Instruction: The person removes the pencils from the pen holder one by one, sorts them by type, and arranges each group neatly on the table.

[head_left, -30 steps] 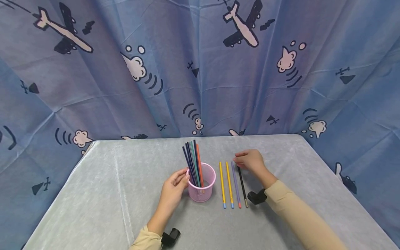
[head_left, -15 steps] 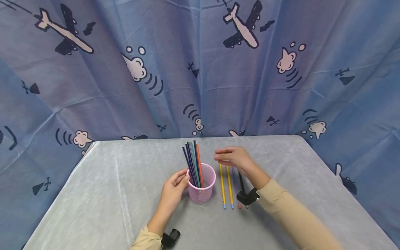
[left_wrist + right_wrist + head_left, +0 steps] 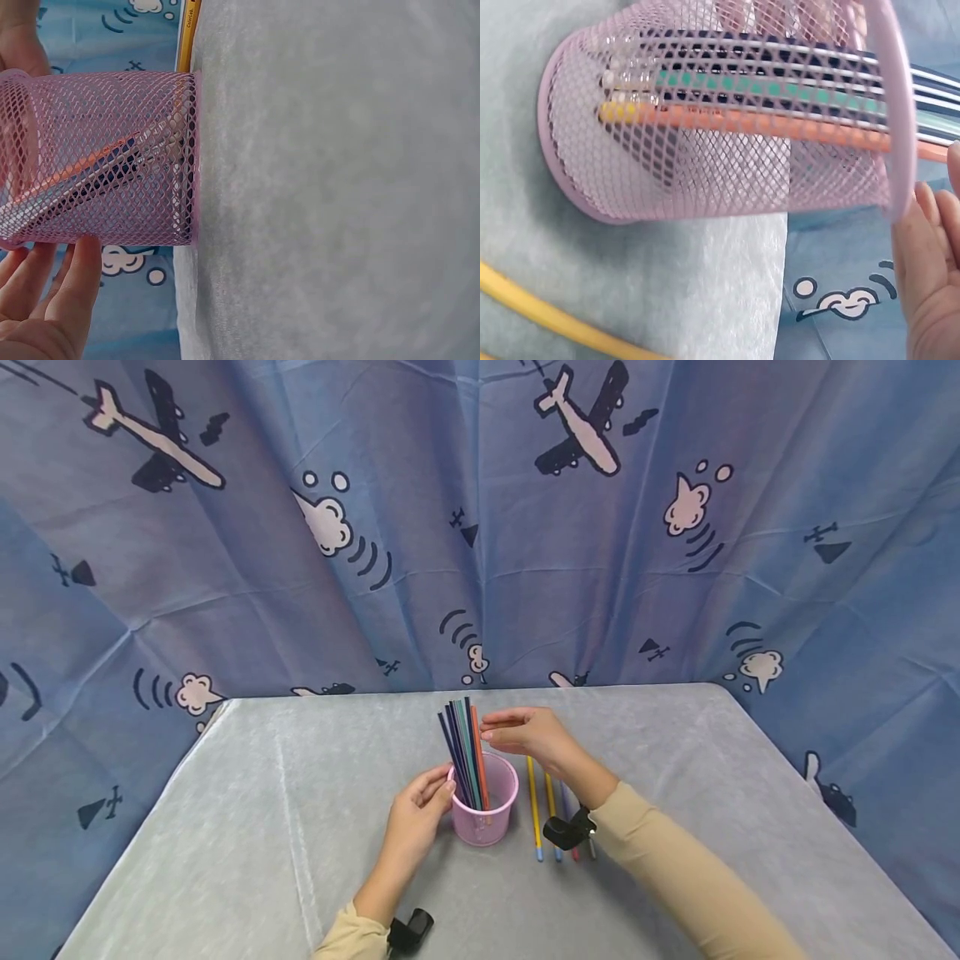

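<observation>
A pink mesh pencil cup [image 3: 482, 828] stands upright on the table, with several dark blue and teal pencils [image 3: 461, 752] and an orange pencil [image 3: 480, 760] leaning left inside. My left hand [image 3: 417, 807] holds the cup at its left side, thumb in front and fingers farther back, near the rim. My right hand [image 3: 528, 735] is over the cup's right rim, fingers fairly straight, tips right at the orange pencil's upper part. In the right wrist view, the right hand's fingers [image 3: 930, 255] show beside the rim and the pencils' lower ends show through the mesh.
Right of the cup lie two yellow pencils [image 3: 534, 810] with blue ends, a purple pencil [image 3: 575, 853] with a red end and a black pencil [image 3: 592, 850], partly hidden by the right wrist. A blue curtain with airplanes [image 3: 480, 527] hangs behind the grey-white table [image 3: 360, 743].
My right hand has moved left from the top of the purple and black pencils, across the yellow ones, to the orange pencil in the cup. The left hand and the cup have stayed put.
</observation>
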### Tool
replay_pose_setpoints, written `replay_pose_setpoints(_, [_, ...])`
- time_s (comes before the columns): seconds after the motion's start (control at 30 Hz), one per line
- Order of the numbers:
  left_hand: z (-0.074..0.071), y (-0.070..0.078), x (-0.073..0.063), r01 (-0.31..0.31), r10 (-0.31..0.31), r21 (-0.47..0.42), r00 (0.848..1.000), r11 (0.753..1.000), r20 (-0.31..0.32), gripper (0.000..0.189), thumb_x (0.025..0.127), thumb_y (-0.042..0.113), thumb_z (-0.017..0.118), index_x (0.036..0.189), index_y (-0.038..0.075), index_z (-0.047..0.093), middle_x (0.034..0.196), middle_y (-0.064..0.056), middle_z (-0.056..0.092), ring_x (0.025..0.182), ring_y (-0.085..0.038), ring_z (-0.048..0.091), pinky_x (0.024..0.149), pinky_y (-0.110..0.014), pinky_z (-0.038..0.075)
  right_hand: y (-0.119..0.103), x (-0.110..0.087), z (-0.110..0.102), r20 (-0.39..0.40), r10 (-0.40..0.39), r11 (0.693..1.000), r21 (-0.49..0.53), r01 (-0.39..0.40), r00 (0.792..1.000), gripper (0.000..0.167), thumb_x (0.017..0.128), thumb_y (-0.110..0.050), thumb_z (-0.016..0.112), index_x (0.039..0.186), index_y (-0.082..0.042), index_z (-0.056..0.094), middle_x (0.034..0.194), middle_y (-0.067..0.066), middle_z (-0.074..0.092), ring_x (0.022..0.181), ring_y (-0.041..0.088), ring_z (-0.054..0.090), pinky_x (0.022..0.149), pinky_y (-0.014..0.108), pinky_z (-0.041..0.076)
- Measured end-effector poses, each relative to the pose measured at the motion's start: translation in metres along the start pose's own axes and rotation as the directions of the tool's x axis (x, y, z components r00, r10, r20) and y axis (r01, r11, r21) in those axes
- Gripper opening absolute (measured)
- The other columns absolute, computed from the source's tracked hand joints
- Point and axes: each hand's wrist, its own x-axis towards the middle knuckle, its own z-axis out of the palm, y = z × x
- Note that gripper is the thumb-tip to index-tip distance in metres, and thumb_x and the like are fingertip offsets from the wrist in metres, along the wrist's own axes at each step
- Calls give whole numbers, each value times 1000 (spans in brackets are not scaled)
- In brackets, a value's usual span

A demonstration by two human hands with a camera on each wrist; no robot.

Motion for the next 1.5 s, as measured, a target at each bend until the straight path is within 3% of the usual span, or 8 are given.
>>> replay_pose_setpoints(0.57, [-2,1,-1,-10,10,-2,1000,1000,7,39,99,14,60,133,-7,57,132,-26,63,119,-31,63,92,-25,59,-2,4,11,-5,-1,999,-46,1,1000,39,88,-6,74,125,4,65,115,17,73,91,13,73,90,34,61])
replay_pose_setpoints(0.97, [-2,-1,1,-4,4,1,1000,1000,3,38,99,13,60,132,-5,58,131,-24,63,119,-32,63,92,-24,59,-1,7,11,-33,-30,999,26,31,999,34,88,0,71,120,11,63,93,3,75,79,8,71,85,33,63])
replay_pose_setpoints(1.17, [-2,-1,1,4,-4,-7,1000,1000,5,38,99,13,60,133,-6,58,132,-25,63,120,-31,63,92,-23,58,-4,5,5,-54,-51,995,88,56,997,32,88,2,70,118,12,63,87,-1,73,80,8,70,86,32,62])
replay_pose_setpoints(1.5, [-2,-1,0,-4,4,-6,1000,1000,2,38,99,14,60,132,-5,58,131,-24,63,119,-30,63,93,-25,59,-20,-3,-11,-81,-107,991,69,112,991,34,91,-1,68,122,11,61,88,-7,72,83,6,71,86,31,62])
